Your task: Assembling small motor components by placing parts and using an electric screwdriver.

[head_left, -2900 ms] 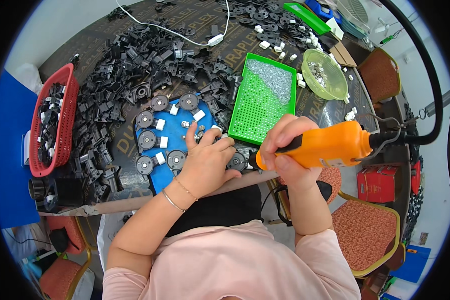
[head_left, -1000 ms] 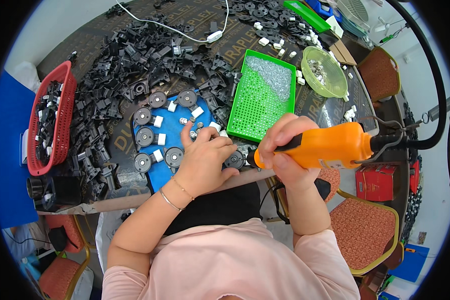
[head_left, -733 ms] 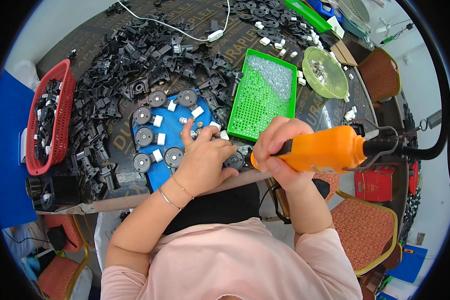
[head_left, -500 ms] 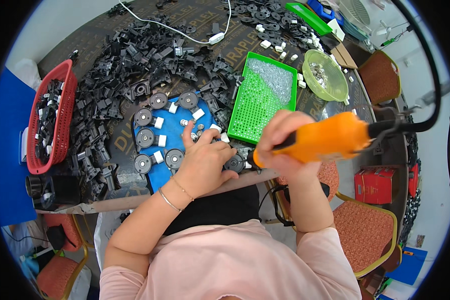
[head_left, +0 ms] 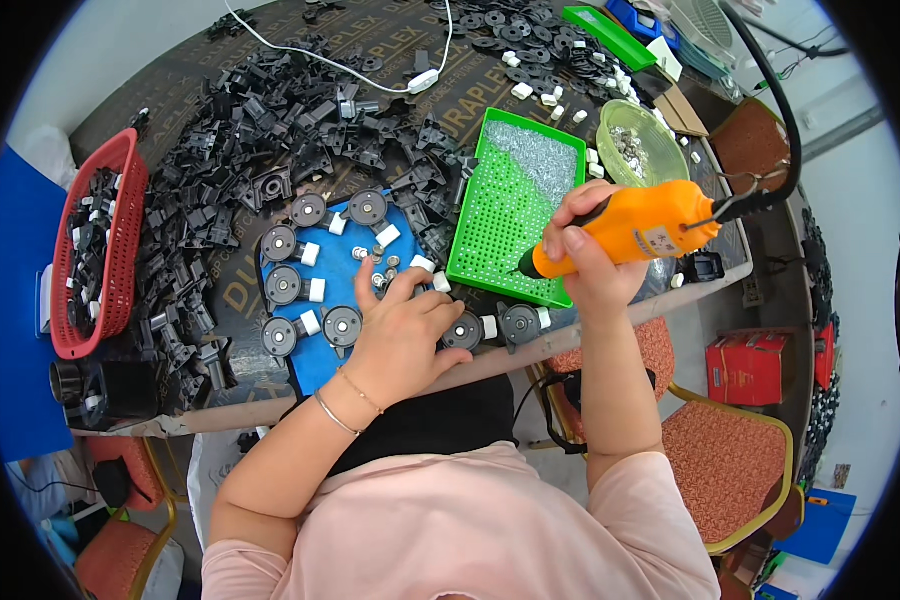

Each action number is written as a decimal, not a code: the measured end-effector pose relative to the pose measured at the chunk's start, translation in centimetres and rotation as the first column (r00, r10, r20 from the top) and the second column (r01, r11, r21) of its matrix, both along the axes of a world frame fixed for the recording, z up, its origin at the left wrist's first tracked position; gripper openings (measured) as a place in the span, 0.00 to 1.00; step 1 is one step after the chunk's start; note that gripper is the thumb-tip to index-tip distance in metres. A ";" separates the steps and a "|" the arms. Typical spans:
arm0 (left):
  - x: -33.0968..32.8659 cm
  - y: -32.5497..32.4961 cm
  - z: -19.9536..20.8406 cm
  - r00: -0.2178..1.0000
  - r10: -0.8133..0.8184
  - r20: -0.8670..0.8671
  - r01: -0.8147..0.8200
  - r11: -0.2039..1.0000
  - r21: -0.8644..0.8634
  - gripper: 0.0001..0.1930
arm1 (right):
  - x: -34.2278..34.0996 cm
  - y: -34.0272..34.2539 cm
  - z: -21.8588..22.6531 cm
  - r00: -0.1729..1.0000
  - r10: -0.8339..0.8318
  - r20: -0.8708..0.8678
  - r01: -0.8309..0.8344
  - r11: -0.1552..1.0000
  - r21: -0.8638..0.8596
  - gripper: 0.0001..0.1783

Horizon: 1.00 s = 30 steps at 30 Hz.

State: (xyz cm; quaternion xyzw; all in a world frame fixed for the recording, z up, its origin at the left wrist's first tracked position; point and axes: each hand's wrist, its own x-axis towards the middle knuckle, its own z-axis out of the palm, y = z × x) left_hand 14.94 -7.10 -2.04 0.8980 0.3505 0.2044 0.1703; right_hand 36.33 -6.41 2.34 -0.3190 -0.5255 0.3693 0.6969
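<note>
My right hand (head_left: pixel 595 255) grips an orange electric screwdriver (head_left: pixel 640 232) with a black nose. Its tip points down over a green perforated tray (head_left: pixel 490 235), whose far right part bears a heap of small silvery screws (head_left: pixel 545 158). My left hand (head_left: pixel 402 322) lies palm down, fingers spread, over a blue cloth (head_left: pixel 318 368). Its thumb and forefinger straddle a black round part (head_left: pixel 463 330); whether they press on it I cannot tell. Small metal pieces (head_left: pixel 392 262) lie by the other fingertips. Another black round part with a white tab (head_left: pixel 520 323) sits to the right.
Several finished-looking round parts (head_left: pixel 283 285) line the cloth's left and far sides. A pile of black plastic housings (head_left: pixel 270 120) spreads beyond. At the left stands a red basket (head_left: pixel 130 240); at the right, a yellow-green bowl (head_left: pixel 682 165). A white cord (head_left: pixel 310 45) crosses the far table.
My right hand has lifted the screwdriver away from the near table edge, up to the tray. The right-hand round part has come into sight. My left hand has hardly moved.
</note>
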 end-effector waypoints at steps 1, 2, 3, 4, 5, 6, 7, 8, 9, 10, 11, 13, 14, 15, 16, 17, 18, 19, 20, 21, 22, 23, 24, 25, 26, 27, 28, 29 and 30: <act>0.0 0.0 0.0 1.000 0.001 0.002 -0.001 1.000 -0.001 0.23 | 0.0 0.1 -0.1 1.000 0.002 0.010 -0.002 1.000 -0.001 0.14; 0.0 0.0 0.0 1.000 0.002 0.005 -0.002 1.000 -0.002 0.23 | 0.0 0.1 -0.1 1.000 0.005 0.021 -0.005 1.000 -0.001 0.13; 0.0 0.0 0.0 1.000 0.003 0.005 -0.003 1.000 -0.003 0.23 | 0.0 0.2 -0.1 1.000 0.005 0.021 -0.005 1.000 -0.002 0.13; 0.0 0.0 0.0 1.000 0.005 0.005 -0.005 1.000 -0.004 0.23 | 0.0 0.2 -0.1 1.000 0.007 0.022 -0.007 1.000 0.001 0.13; 0.0 0.0 0.0 1.000 0.006 0.006 -0.006 1.000 -0.004 0.23 | -0.1 0.2 -0.1 1.000 0.009 0.023 -0.009 1.000 0.004 0.13; 0.0 0.0 -0.1 1.000 0.007 0.006 -0.007 1.000 -0.005 0.23 | -0.1 0.2 -0.1 1.000 0.010 0.023 -0.010 1.000 0.003 0.13; 0.0 0.0 -0.1 1.000 0.006 0.012 -0.006 1.000 -0.002 0.23 | -0.1 0.2 -0.1 1.000 0.003 0.021 -0.003 1.000 -0.003 0.13; -0.1 0.0 -0.1 1.000 0.005 0.017 -0.005 1.000 0.000 0.23 | -0.2 0.2 -0.1 1.000 -0.004 0.020 0.004 1.000 -0.009 0.13; 0.0 0.0 -0.1 1.000 0.005 0.017 -0.005 1.000 0.000 0.23 | -0.2 0.2 -0.1 1.000 -0.003 0.020 0.003 1.000 -0.010 0.13; 0.0 0.0 -0.1 1.000 0.003 0.024 -0.003 1.000 0.002 0.23 | -0.2 0.3 -0.1 1.000 0.015 0.021 -0.015 1.000 -0.001 0.13; 0.0 0.0 -0.1 1.000 0.000 0.030 -0.001 1.000 0.004 0.23 | -0.2 0.3 -0.1 0.999 0.033 0.021 -0.033 0.999 0.009 0.12; 0.0 0.0 -0.2 0.999 0.001 0.033 -0.001 1.000 0.003 0.22 | -0.2 0.2 -0.1 0.999 0.022 0.026 -0.022 1.000 -0.014 0.12; 0.0 0.0 -0.2 0.999 0.001 0.035 -0.001 1.000 0.002 0.22 | -0.2 0.2 0.0 0.999 0.011 0.031 -0.010 0.999 -0.036 0.12; 0.0 0.0 -0.3 0.999 0.001 0.035 -0.001 1.000 0.002 0.22 | -0.2 0.1 0.1 0.999 0.011 0.032 -0.009 0.999 -0.036 0.12; -0.1 0.0 -0.3 0.999 0.002 0.039 -0.002 1.000 0.000 0.22 | -0.2 0.0 0.4 1.000 -0.013 0.017 0.014 1.000 -0.025 0.12; -0.1 0.0 -0.3 0.999 0.004 0.043 -0.004 1.000 -0.003 0.22 | -0.2 -0.1 0.8 0.999 -0.037 0.003 0.037 0.999 -0.015 0.12; 0.0 0.0 -0.3 0.999 0.007 0.042 -0.006 1.000 -0.003 0.22 | -0.2 -0.3 1.3 0.999 -0.034 0.002 0.034 0.999 -0.015 0.12; -0.1 0.0 -0.4 0.999 0.007 0.047 -0.008 1.000 0.003 0.22 | -0.2 -0.6 1.9 0.998 0.032 -0.047 -0.030 0.998 0.053 0.13; -0.1 0.0 -0.5 0.999 0.008 0.052 -0.009 1.000 0.009 0.22 | -0.3 -0.9 2.5 0.990 0.102 -0.093 -0.090 0.988 0.123 0.13; -0.1 -0.1 -0.5 0.999 0.012 0.050 -0.013 1.000 0.007 0.22 | -0.7 -1.1 3.1 0.983 0.170 -0.071 -0.158 0.976 0.151 0.13; -0.1 0.0 -0.5 0.998 0.011 0.054 -0.011 1.000 0.005 0.22 | -1.1 -1.5 3.4 0.983 0.171 -0.073 -0.158 0.976 0.149 0.13; -0.1 0.0 -0.5 0.998 0.009 0.059 -0.010 1.000 0.004 0.22 | -1.7 -2.0 3.6 0.977 0.213 -0.027 -0.207 0.968 0.141 0.14; -0.2 0.0 -0.5 0.998 0.011 0.056 -0.012 1.000 0.002 0.22 | -2.3 -2.3 3.5 0.967 0.255 0.018 -0.255 0.958 0.130 0.14; -0.1 0.0 -0.5 0.998 0.009 0.059 -0.009 1.000 -0.001 0.22 | -2.7 -2.6 3.4 0.967 0.254 0.018 -0.254 0.959 0.129 0.14; -0.1 0.0 -0.4 0.998 0.006 0.062 -0.006 1.000 -0.004 0.23 | -3.2 -2.9 3.2 0.964 0.261 0.042 -0.264 0.959 0.099 0.14; 0.0 0.0 -0.4 0.998 0.006 0.062 -0.006 1.000 -0.004 0.23 | -3.6 -3.0 3.0 0.961 0.269 0.067 -0.273 0.959 0.069 0.15; 0.0 0.0 -0.3 0.998 0.009 0.060 -0.009 1.000 -0.002 0.23 | -4.0 -3.1 2.8 0.961 0.270 0.066 -0.274 0.959 0.068 0.15; 0.0 0.0 -0.3 0.998 0.012 0.058 -0.012 1.000 0.000 0.23 | -4.3 -3.2 2.6 0.961 0.272 0.054 -0.274 0.961 0.034 0.15; 0.0 0.0 -0.4 0.998 0.012 0.058 -0.012 1.000 -0.001 0.23 | -4.5 -3.2 2.4 0.961 0.274 0.042 -0.275 0.962 0.000 0.15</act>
